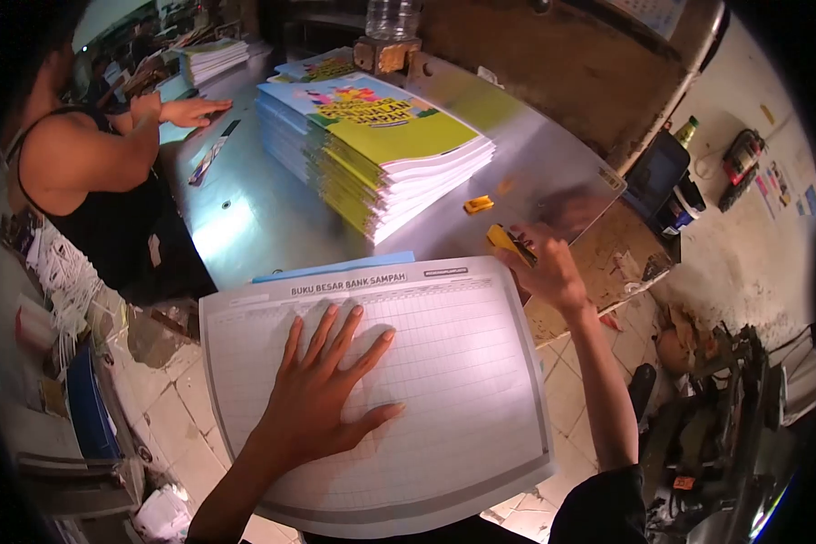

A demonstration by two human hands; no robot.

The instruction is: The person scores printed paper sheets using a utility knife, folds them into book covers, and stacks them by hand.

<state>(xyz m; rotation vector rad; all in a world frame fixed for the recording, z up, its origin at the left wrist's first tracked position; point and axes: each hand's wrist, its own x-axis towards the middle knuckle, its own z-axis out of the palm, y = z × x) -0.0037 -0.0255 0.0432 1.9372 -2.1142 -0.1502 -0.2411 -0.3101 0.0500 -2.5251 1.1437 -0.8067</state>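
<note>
My left hand [328,399] lies flat with fingers spread on a large printed sheet [444,390] headed "BUKU BESAR BANK SAMPAH". The sheet, ruled with a grid, reaches from the table's near edge towards my body. Beyond its top right corner, my right hand [548,272] is closed around a yellow tool [510,243] that looks like a stapler; the fingers cover part of it. A small yellow box [478,205] lies on the table just past it. Blue paper [381,262] sticks out under the sheet's top edge.
A tall stack of green and blue booklets [399,122] stands on the metal table [236,227]. Another person [95,163] is at the left, a hand [195,111] resting on the table. A clear bottle [392,18] stands at the back. Machinery [716,453] is at the lower right.
</note>
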